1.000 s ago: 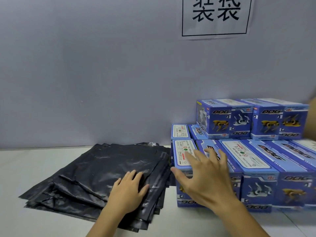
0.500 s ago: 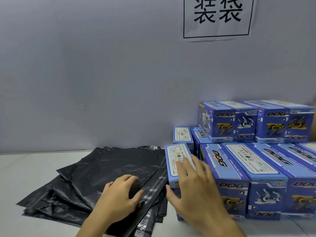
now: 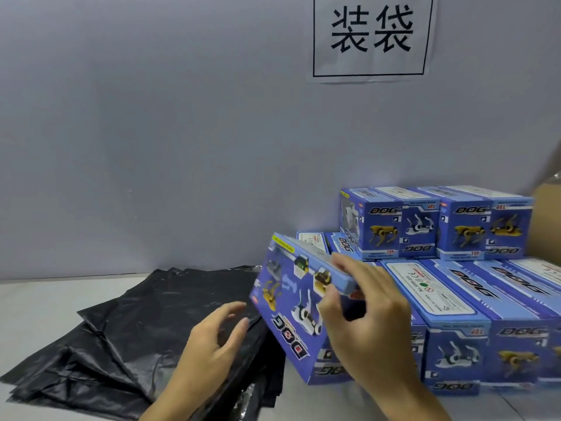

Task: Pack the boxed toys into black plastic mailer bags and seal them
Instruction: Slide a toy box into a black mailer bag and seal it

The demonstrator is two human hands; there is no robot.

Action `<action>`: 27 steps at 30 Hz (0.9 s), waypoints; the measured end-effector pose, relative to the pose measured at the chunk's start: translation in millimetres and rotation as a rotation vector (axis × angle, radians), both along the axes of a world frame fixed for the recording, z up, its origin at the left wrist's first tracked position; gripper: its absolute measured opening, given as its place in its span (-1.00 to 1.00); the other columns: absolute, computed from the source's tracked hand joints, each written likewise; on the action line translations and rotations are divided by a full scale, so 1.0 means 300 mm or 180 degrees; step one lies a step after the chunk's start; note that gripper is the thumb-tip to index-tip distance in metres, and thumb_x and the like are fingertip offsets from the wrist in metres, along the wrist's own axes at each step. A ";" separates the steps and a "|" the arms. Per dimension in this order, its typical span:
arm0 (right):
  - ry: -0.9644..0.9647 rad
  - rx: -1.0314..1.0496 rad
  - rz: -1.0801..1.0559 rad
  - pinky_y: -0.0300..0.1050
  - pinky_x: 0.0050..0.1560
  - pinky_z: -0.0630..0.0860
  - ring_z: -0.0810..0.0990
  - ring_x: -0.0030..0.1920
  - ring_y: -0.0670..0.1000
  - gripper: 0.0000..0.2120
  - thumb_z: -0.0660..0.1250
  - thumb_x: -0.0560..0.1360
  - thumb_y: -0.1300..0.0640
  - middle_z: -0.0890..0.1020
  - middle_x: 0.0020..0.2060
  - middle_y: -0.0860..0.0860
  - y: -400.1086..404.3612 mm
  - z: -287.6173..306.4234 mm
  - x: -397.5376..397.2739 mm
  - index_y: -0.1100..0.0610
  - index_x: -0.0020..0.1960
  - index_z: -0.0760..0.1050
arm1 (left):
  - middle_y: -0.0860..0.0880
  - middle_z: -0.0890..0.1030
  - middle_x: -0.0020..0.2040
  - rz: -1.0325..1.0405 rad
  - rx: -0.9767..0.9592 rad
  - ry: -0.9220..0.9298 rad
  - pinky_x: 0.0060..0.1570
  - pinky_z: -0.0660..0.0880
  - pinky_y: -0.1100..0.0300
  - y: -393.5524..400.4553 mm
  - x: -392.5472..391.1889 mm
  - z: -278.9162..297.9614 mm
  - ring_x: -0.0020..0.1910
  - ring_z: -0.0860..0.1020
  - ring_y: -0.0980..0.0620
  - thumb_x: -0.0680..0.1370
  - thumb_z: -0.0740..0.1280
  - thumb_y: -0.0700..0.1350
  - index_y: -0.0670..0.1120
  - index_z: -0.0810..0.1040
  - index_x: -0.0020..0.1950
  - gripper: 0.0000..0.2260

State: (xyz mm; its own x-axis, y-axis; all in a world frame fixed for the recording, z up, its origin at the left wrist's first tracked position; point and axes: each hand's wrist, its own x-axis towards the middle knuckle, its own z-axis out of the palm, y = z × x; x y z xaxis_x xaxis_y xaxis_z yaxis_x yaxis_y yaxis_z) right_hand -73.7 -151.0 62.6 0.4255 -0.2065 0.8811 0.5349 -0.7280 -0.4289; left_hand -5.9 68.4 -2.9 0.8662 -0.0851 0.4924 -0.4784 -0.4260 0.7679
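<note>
My right hand grips a blue toy box by its top edge and holds it tilted, lifted off the stack of blue boxes on the right. The box's printed side with robot dogs faces me. My left hand hovers over or rests on the pile of black mailer bags, fingers spread and relaxed, just left of the lifted box.
More blue boxes stand in a second tier against the grey wall. A paper sign hangs above them. A brown cardboard carton shows at the right edge. Pale tabletop lies left of the bags.
My right hand closed on the leftmost front box, pulled it out of the stack and tipped it towards the bags. My left hand lifted its fingers slightly on the bag pile.
</note>
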 end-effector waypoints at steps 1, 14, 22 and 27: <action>0.0016 0.0292 0.0228 -0.47 -0.13 0.40 0.54 -0.14 -0.23 -0.58 0.22 0.46 -0.04 0.53 -0.13 -0.32 -0.001 0.003 -0.002 0.10 0.20 0.62 | 0.10 0.67 0.16 -0.0273 -0.0614 0.0220 0.22 0.53 0.09 -0.025 -0.011 0.014 0.19 0.62 0.03 0.56 0.38 -0.03 0.06 0.58 0.21 -0.78; 0.1327 0.1501 0.2002 -0.10 0.18 0.58 0.53 0.28 -0.18 -0.38 0.43 0.42 -0.30 0.42 0.32 -0.33 0.073 -0.064 0.029 -0.35 0.40 0.24 | -0.20 0.72 -0.10 -0.0625 -0.3189 0.1238 -0.29 0.65 -0.04 -0.026 -0.032 0.084 -0.23 0.71 -0.13 0.35 0.43 0.14 -0.04 0.74 -0.13 -0.71; 0.0716 0.2276 0.1609 -0.25 -0.18 0.62 0.68 0.06 -0.09 -0.46 0.37 0.37 -0.15 0.51 0.20 -0.28 0.046 -0.037 0.035 -0.31 0.33 0.36 | -0.09 0.70 0.05 -0.0188 -0.1791 0.0786 0.14 0.56 -0.09 0.017 -0.002 0.051 0.08 0.66 -0.11 0.66 0.23 -0.10 -0.05 0.61 0.12 -0.83; 0.0616 0.2127 0.1438 -0.06 -0.07 0.68 0.65 0.16 0.09 -0.35 0.37 0.38 -0.20 0.48 0.33 -0.11 0.052 -0.047 0.034 -0.25 0.45 0.32 | 0.15 0.35 0.33 0.0465 0.2332 0.0745 0.30 0.30 0.06 0.066 0.029 -0.039 0.35 0.33 0.04 0.49 0.31 0.06 0.14 0.23 0.45 -0.45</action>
State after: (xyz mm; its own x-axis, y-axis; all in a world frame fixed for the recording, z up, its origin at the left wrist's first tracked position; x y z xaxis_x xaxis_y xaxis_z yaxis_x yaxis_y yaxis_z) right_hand -63.5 -135.3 48.5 0.7244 -0.4333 0.5362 0.5871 -0.0198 -0.8093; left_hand 2.7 88.2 -14.6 0.9680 -0.1951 0.1580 -0.2389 -0.9094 0.3406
